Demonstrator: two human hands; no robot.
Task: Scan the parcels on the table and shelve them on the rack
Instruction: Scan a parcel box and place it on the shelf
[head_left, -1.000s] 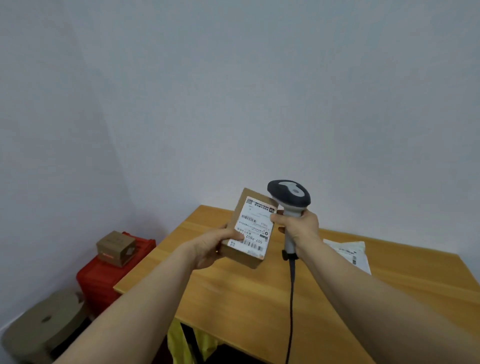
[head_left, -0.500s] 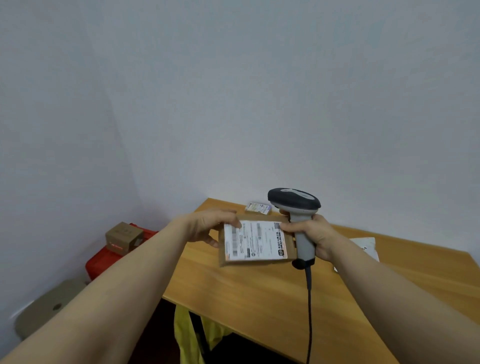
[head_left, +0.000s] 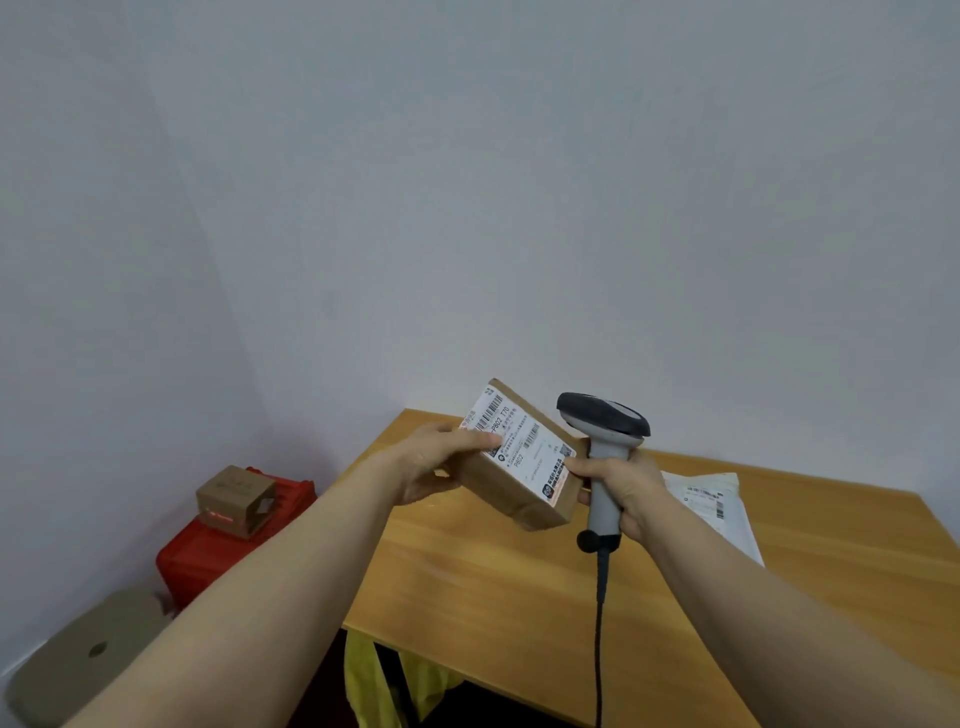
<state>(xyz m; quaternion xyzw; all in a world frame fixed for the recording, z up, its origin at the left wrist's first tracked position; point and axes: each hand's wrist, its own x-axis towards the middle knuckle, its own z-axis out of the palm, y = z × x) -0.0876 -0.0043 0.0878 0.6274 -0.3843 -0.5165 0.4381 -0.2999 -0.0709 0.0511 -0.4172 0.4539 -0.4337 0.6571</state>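
1. I see a wooden table (head_left: 519, 597): flat, smooth, honey-coloured top with visible grain, and a straight front edge.
2. Red plastic crate (head_left: 208, 556) on the floor left of the table, boxy, with a ribbed top.
3. Round flat brown disc (head_left: 78, 660), cardboard-like with a dark centre hole, sits near the crate. I can't tell what it is.
4. White poly mailer (head_left: 719, 499): soft, wrinkled and flat, lying on the table's right side with a printed label facing up.
5. Cardboard parcel (head_left: 511, 491): a matte brown rectangular box, held tilted in the air above the table. The white shipping label (head_left: 519, 441) with barcodes faces up toward me.
6. Small cardboard box (head_left: 235, 500) rests on the crate.
7. Barcode scanner (head_left: 605, 418): dark glossy oval head and a grey plastic handle. A black cable (head_left: 600, 623) hangs down from it.
8. Left hand (head_left: 436, 462) grips the parcel's left end, thumb on the label.
9. Right hand (head_left: 628, 488) is wrapped round the scanner handle, and its thumb also touches the parcel's right edge.
10. Crumpled yellow plastic (head_left: 374, 680) lies under the table.
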